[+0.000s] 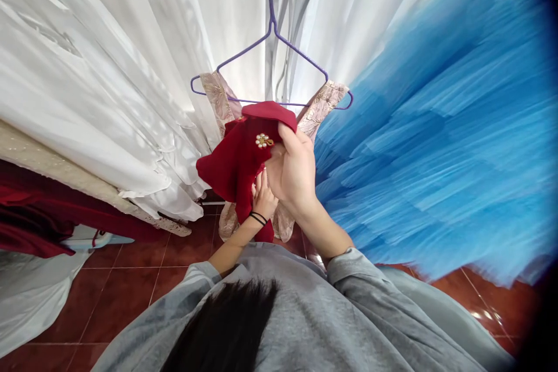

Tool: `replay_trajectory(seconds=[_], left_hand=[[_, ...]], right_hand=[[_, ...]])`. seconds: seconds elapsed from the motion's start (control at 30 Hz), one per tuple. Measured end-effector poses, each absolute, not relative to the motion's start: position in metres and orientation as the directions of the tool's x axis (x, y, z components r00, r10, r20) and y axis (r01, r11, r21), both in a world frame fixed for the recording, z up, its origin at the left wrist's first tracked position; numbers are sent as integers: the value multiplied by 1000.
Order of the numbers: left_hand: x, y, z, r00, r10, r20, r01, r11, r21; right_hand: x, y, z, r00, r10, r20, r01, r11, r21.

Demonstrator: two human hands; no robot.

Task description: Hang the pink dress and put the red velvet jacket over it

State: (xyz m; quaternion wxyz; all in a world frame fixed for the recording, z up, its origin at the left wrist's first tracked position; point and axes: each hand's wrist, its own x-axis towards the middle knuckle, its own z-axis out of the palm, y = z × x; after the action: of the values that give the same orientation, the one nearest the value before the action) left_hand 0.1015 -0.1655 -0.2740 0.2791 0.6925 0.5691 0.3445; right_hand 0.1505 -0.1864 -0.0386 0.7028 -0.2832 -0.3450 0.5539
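Note:
A dark red garment [235,154] with a pearl flower brooch [263,140] hangs bunched in front of me. My right hand [296,165] grips its upper edge, thumb on the near side. Lower down, my left hand [264,196] has its fingers closed on the cloth near the garment's edge; two dark bands circle that wrist. Behind the red cloth, a pale pink patterned garment [325,102] hangs by its straps from a purple hanger [300,56]. The red garment hides most of the pink one.
White curtain-like fabric [170,29] covers the back and left. A large blue tulle skirt [436,145] fills the right side. Dark red clothing [26,215] lies at the far left beside a beige sequined cloth [87,171]. Red tiles [126,290] cover the floor.

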Motion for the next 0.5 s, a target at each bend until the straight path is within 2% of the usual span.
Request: replay_trajectory(seconds=[0.1, 0.23, 0.3, 0.4, 0.5], left_hand=[[80, -168, -283, 75, 989, 131, 678, -147, 720], [53, -184, -311, 269, 961, 69, 699, -244, 672], [43, -192, -326, 300, 954, -5, 732, -227, 642], [32, -203, -342, 206, 975, -87, 808, -119, 577], [20, -215, -347, 92, 991, -100, 840, -23, 543]], right_hand=[[162, -185, -46, 297, 938, 177, -554, 321, -768], [183, -171, -65, 473, 864, 171, -448, 403, -798], [191, -165, -73, 525, 828, 197, -398, 444, -803], [194, -163, -79, 547, 799, 250, -354, 491, -796], [189, -169, -80, 564, 782, 267, -332, 510, -794]])
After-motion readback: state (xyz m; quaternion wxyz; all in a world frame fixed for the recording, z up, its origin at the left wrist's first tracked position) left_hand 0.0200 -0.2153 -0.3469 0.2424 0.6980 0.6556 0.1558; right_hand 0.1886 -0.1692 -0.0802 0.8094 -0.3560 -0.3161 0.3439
